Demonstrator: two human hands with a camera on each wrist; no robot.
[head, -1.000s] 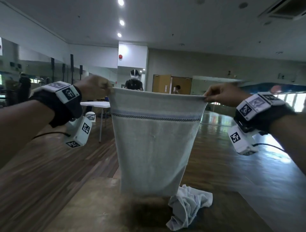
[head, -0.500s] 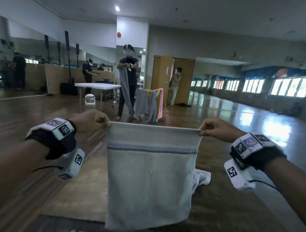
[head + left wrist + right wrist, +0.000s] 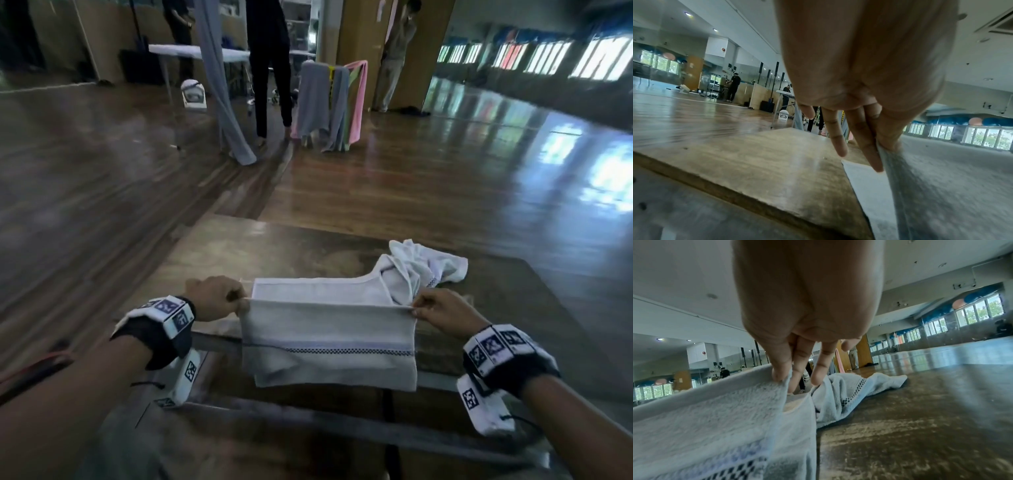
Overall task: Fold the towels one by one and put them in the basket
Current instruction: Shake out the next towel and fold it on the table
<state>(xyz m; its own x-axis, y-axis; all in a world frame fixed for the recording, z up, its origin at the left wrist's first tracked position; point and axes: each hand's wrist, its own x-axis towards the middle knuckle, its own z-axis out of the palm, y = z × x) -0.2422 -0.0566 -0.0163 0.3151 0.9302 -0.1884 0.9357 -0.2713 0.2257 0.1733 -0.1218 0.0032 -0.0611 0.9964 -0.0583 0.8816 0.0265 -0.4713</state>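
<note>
In the head view, the left hand (image 3: 214,297) and the right hand (image 3: 442,313) each pinched one top corner of the grey towel (image 3: 329,346), keeping its upper edge taut and level. The far part of the towel lay flat on the worktop (image 3: 205,260), while the near part, with its checked stripe, hung from the pinched edge over the worktop's near edge. Holding both corners this way probably served to lay one half squarely over the other for a clean fold. A crumpled towel (image 3: 428,265) lay just behind the right hand, toward the far right of the worktop, waiting its turn. No basket was visible.

In the left wrist view, thumb and index finger clamped the towel's corner while the other fingers (image 3: 835,138) pointed loosely down, apart from the worktop.

In the right wrist view, the fingers (image 3: 780,369) pinched the other corner, doubled layers hanging beneath them. The crumpled towel sat close behind, touching or nearly touching the held one; I could not tell which.
</note>
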